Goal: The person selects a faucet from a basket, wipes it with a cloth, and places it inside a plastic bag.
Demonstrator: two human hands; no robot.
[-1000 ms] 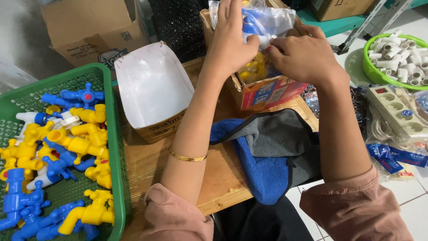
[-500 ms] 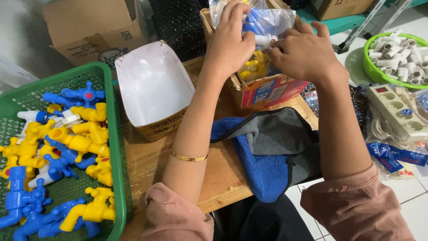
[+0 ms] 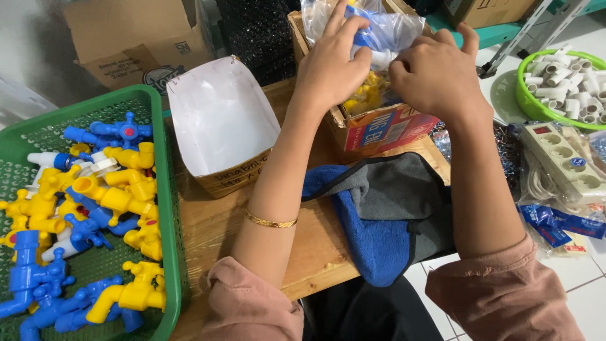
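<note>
Plastic bag (image 3: 385,28), one, clear and holding blue and white tap parts, is held over an open cardboard box (image 3: 379,126) at the far edge of the wooden surface (image 3: 214,233). Two hands are engaged on it. The left hand (image 3: 331,66) lies over the bag's left side, its grip closed around the film with the fingers (image 3: 353,28) curled onto the top. The right hand (image 3: 435,79) is pressed against the bag's right side, its grip pinching the film; the fingertips are hidden behind the knuckles. The bag therefore lies between the two grips and touches both. Yellow parts are seen in the box beneath the bag; their number cannot be told.

One gold bangle (image 3: 270,221) is worn on the left forearm. One green basket (image 3: 165,189) stands at the left and carries a heap of blue and yellow plastic taps (image 3: 113,196), too many and too overlapped for a firm count. One empty white-lined carton (image 3: 221,126) stands between the basket and the box, just beside the left forearm. One blue and grey cloth (image 3: 385,221) lies on the near edge of the surface between the two forearms, below the box. At the right, one green bowl (image 3: 533,104) holds many white pipe fittings, and one white power strip (image 3: 562,158) lies near it, well apart from the hands. One larger brown cardboard box (image 3: 139,35) stands behind the carton. Nothing lies between the hands and the bag.
</note>
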